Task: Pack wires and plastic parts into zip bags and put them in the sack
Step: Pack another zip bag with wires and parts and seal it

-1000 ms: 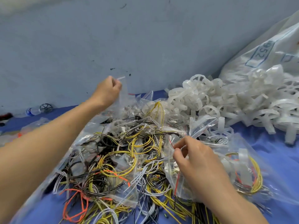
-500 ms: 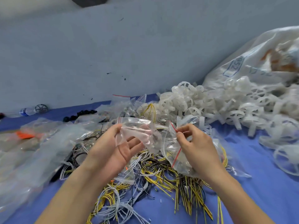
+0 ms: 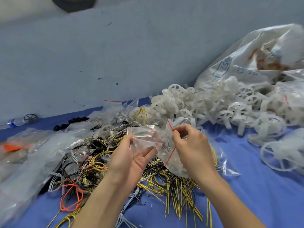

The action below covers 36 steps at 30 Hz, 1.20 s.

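My left hand [image 3: 130,159] holds a clear zip bag [image 3: 144,136] with a red seal line, thumb on top and fingers underneath. My right hand [image 3: 191,148] pinches the red-lined mouth of a second clear zip bag [image 3: 171,155], which hangs below it. Both hands hover over a tangled heap of yellow, black, white and orange wires [image 3: 92,163] on the blue cloth [image 3: 256,186]. White plastic wheel parts [image 3: 205,106] are piled behind and to the right. The white woven sack [image 3: 243,63] lies at the far right against the wall.
Loose clear bags [image 3: 28,155] cover the left side of the cloth. Small black parts [image 3: 72,122] and a plastic bottle [image 3: 14,122] lie near the grey wall [image 3: 115,51]. A large translucent wheel [image 3: 279,155] sits at the right edge.
My left hand has come back from the far pile with a clear bag and now holds it beside the bag in my right hand. The view has tilted up and right.
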{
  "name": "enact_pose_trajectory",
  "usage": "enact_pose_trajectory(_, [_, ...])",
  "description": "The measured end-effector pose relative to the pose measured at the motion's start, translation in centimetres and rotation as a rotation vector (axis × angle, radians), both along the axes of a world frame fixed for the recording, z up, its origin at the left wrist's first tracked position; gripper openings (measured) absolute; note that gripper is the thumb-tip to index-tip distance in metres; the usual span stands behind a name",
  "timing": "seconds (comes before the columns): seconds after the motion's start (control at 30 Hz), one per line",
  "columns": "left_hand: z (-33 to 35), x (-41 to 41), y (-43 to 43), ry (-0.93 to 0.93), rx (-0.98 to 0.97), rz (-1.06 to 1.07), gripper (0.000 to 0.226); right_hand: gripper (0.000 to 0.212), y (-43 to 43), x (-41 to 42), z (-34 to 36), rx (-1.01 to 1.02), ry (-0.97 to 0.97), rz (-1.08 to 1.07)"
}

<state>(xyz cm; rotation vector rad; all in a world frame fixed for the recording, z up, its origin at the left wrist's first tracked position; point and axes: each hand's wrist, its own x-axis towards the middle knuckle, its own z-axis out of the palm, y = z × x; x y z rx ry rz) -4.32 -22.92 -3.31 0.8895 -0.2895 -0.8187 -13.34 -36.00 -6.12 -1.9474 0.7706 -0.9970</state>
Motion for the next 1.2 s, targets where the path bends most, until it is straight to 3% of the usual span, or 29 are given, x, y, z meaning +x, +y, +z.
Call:
enact_pose_trajectory(0.2, [-0.1,-0.8,-2.0,-0.112,0.162,-0.002,0.034,0.009,0.9,0.0,0.9,-0.050,-0.018,0.061])
enact_pose_trajectory(0.33, [-0.2,0.0,-2.7,-0.652,0.659,-0.023,0.037,0.011,0.9,0.1,1.5,-0.077,-0.039,0.063])
enact_pose_trajectory(0.4, [0.0,-0.2,-2.9,-0.870,0.799,-0.078,0.041,0.011,1.3,0.2,1.7,-0.099,-0.038,0.081])
enact_pose_trajectory(0.57, [0.8,0.6,-3.8,-1.008,0.895,-0.073,0.021,0.015,2.8,0.7,1.7,-0.190,0.056,0.144])
enact_pose_trajectory(0.63, [0.5,0.8,-4.0,-0.998,0.875,-0.105,0.016,0.017,3.1,0.8,1.8,-0.201,0.096,0.154])
enact_pose_trajectory(0.73, [-0.4,0.2,-3.8,-0.894,0.685,-0.168,0.021,0.016,3.3,0.7,1.8,-0.201,0.110,0.180])
enact_pose_trajectory(0.8, [-1.1,-0.2,-2.8,-0.980,0.606,-0.170,0.029,0.017,3.4,0.7,1.7,-0.214,0.131,0.200])
enact_pose_trajectory(0.83, [-1.7,-0.4,-2.0,-1.031,0.584,-0.142,0.031,0.018,3.5,0.8,1.7,-0.235,0.147,0.206])
enact_pose_trajectory(0.93, [-3.7,-0.6,0.3,-0.945,0.479,-0.005,0.027,0.021,3.6,1.1,1.6,-0.266,0.148,0.263])
enact_pose_trajectory(1.0, [-4.5,-0.6,0.5,-0.893,0.508,-0.006,0.026,0.025,3.6,1.3,1.7,-0.255,0.114,0.323])
enact_pose_trajectory(1.07, [-4.6,-0.4,0.1,-0.790,0.599,-0.048,0.055,0.028,3.2,1.8,1.7,-0.301,0.111,0.305])
enact_pose_trajectory(1.13, [-4.8,-1.0,1.1,-1.018,0.574,-0.158,0.072,0.029,2.5,2.2,1.7,-0.386,0.166,0.230])
enact_pose_trajectory(1.2, [-5.0,-2.1,2.6,-1.258,0.637,-0.192,0.045,0.033,1.8,2.6,1.5,-0.444,0.292,0.201])
